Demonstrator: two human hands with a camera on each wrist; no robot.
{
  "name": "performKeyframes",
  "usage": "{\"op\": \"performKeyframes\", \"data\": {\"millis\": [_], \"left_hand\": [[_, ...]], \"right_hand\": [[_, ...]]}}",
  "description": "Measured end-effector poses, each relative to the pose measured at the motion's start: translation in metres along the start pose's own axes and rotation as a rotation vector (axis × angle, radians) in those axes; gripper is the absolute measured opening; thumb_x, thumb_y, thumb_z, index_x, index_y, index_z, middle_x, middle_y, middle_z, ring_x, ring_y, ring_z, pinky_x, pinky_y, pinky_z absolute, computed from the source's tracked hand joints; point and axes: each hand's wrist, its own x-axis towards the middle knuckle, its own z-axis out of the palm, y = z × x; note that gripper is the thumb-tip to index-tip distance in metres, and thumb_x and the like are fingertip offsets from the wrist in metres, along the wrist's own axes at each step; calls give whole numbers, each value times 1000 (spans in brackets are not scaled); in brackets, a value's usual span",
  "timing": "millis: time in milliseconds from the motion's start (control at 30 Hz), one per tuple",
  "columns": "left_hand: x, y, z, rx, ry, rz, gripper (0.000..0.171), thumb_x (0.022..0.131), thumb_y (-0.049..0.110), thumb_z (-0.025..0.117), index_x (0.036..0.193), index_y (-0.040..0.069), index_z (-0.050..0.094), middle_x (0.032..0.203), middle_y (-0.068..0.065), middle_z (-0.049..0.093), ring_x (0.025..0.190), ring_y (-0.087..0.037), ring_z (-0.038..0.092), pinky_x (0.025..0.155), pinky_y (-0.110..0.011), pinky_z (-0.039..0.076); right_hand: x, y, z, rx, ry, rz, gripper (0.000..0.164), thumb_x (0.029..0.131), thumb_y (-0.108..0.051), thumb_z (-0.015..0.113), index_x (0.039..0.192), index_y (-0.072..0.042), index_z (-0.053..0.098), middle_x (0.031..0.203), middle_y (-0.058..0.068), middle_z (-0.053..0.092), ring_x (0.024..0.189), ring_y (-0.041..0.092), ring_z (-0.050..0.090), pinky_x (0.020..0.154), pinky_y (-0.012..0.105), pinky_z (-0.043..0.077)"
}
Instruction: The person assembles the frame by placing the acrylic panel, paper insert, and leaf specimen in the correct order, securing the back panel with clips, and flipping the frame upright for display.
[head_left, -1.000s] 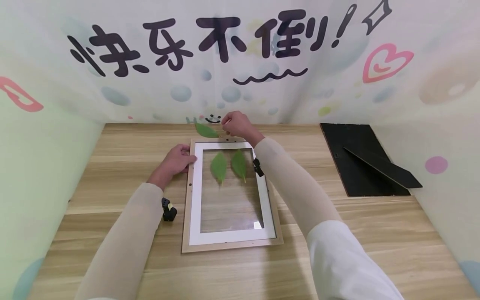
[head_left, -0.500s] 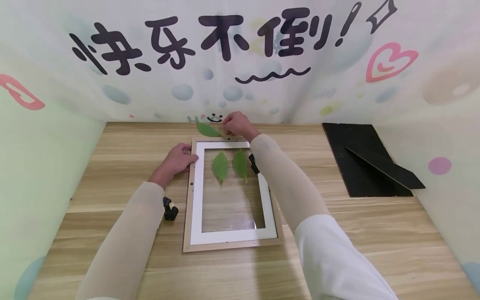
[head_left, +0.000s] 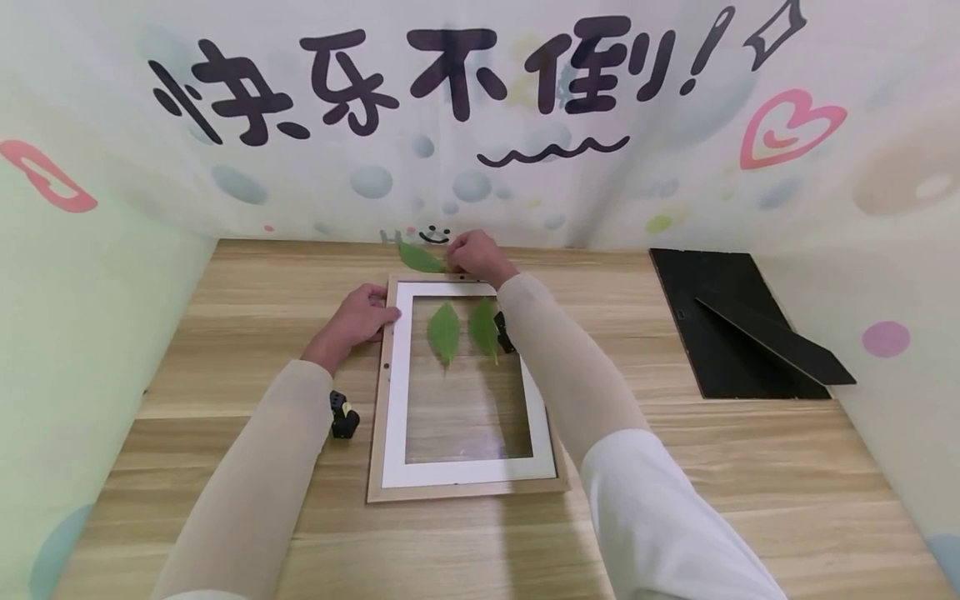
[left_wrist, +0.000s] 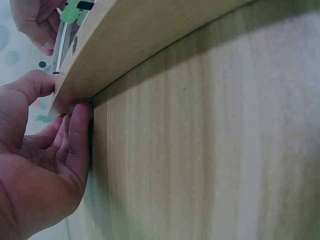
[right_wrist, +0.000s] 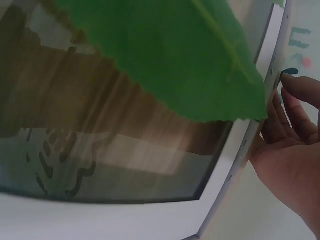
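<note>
Picture frame (head_left: 468, 492) centred on the table (head_left: 247, 333). Two leaves (head_left: 444, 330) on its clear pane (head_left: 450, 421), near the far end. Black panel (head_left: 727, 354) at the table's far-right corner. Left hand (head_left: 356, 315) grips the frame's left rim, far end. Right hand (head_left: 480, 254) at far rim, fingers narrow, can't tell if holding anything. Third leaf (head_left: 420, 257) beside them, by table's far edge.

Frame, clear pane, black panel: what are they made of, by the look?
Frame: likely wood, pale matte, faint grain.
Clear pane: glass or clear plastic, glossy, reflecting the wall print.
Black panel: perhaps fibreboard, matte; thin brownish edge hints at it, not certain.
</note>
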Motion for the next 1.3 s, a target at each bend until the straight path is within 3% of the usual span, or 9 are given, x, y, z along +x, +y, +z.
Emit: {"op": "performKeyframes", "data": {"millis": [633,967,1300], "left_hand": [[-3,3,0,-16,-4,-5,60,95,20,58,147,5,32,128,-17,50,102,-25,57,80,-31,53],[-3,3,0,-12,0,0,60,95,19,58,147,4,32,129,-18,48,102,-25,56,79,-30,53],[-5,4,0,-1,3,2,59,96,20,58,147,4,32,125,-17,49,97,-24,56,75,-28,53]], "right_hand": [[5,2,11,-124,68,-33,17,88,-7,64,104,-5,69,111,7,64,89,18,55,73,25,46],[0,-4,9,-69,60,-35,24,86,-4,65,109,-1,69,108,9,65,85,18,55,68,25,46],[-8,-14,3,-26,66,-93,26,85,0,59,109,2,68,103,10,65,80,17,53,63,23,45]]}}
